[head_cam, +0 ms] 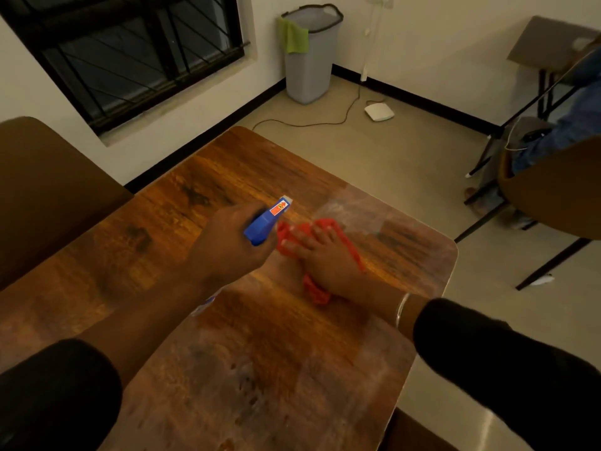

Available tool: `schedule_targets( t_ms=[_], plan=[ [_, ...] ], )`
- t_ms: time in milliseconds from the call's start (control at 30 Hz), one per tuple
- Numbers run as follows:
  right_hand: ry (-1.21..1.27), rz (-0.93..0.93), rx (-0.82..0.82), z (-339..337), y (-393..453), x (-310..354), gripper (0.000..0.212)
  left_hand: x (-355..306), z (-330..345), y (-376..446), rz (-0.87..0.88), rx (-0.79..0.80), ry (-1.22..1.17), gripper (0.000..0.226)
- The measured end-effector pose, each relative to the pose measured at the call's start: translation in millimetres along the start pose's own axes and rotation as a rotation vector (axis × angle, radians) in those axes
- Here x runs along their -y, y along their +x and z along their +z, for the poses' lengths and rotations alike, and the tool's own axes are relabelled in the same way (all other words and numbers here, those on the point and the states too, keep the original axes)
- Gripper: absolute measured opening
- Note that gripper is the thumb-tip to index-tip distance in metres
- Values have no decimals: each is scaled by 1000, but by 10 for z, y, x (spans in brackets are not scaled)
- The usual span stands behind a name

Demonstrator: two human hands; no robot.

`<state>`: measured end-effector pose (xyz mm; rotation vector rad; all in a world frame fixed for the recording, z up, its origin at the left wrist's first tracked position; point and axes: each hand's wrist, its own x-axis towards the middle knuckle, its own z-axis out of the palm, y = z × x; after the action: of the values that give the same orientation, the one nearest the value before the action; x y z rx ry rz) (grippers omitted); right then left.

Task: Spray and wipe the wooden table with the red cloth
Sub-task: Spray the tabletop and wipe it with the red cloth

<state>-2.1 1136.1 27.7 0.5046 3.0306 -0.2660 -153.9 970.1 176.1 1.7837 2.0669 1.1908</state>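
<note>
window (pixel 130 50): upper left of frame, dark glass behind black bars.
chair back (pixel 48 196): left edge, brown, just beside the tabletop's left side.
tabletop (pixel 227 353): wood grain, fills centre and lower frame; pale hazy patches near the cloth and along the lower middle, looks like streaks or glare, can't tell which.
left hand (pixel 227 245): centre of frame, raised over the tabletop, fingers wrapped tight round the spray bottle; black sleeve at lower left.
spray bottle (pixel 268 219): blue head with a red label, nozzle aimed to upper right, toward the area above the cloth. Body mostly hidden behind the hand and wrist.
red cloth (pixel 312 288): just right of centre, bunched, lying on the tabletop under the right hand.
right hand (pixel 322 255): palm down on the cloth, fingers spread flat and pressing, not curled round it; bangle at the wrist, black sleeve at lower right.
bin (pixel 310 56): top centre, grey, on the floor at the wall, green cloth (pixel 292 35) draped over its rim.
white box (pixel 379 111): on the floor right of the bin, cable attached.
second chair (pixel 553 190): right edge, brown, black legs.
</note>
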Motion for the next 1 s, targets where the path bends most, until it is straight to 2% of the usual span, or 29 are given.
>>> schedule_targets(
  t_ms=[100, 167, 267, 400, 500, 600, 733, 800, 900, 1000],
  plan=[
    [72, 415, -48, -272, 315, -710, 56, 21, 18, 61, 7, -15, -18, 16],
    [118, 511, -66, -258, 405, -786, 57, 34, 29, 126, 9, -25, -27, 14],
    [175, 346, -65, -99, 366, -261, 70, 43, 98, 246, -13, -20, -23, 19],
    [126, -111, 8, 190, -70, 504, 57, 33, 204, 416, -17, -30, -10, 17],
    [84, -257, -14, 232, -235, 435, 57, 40, 256, 516, -29, -42, 0, 25],
    [96, -83, -26, 93, 104, -177, 60, 70, 265, 547, -14, -47, -7, 29],
    [165, 454, -123, -212, 557, -1188, 62, 108, 289, 501, -6, -32, 26, 22],
    [226, 605, -166, -261, 632, -1472, 60, 119, 323, 469, 4, -29, 42, 21],
    [174, 544, -213, -112, 479, -1179, 54, 96, 369, 473, 11, -19, 28, 21],
    [217, 304, -163, 76, 10, -548, 56, 22, 403, 553, -8, -37, -7, 22]
  ],
)
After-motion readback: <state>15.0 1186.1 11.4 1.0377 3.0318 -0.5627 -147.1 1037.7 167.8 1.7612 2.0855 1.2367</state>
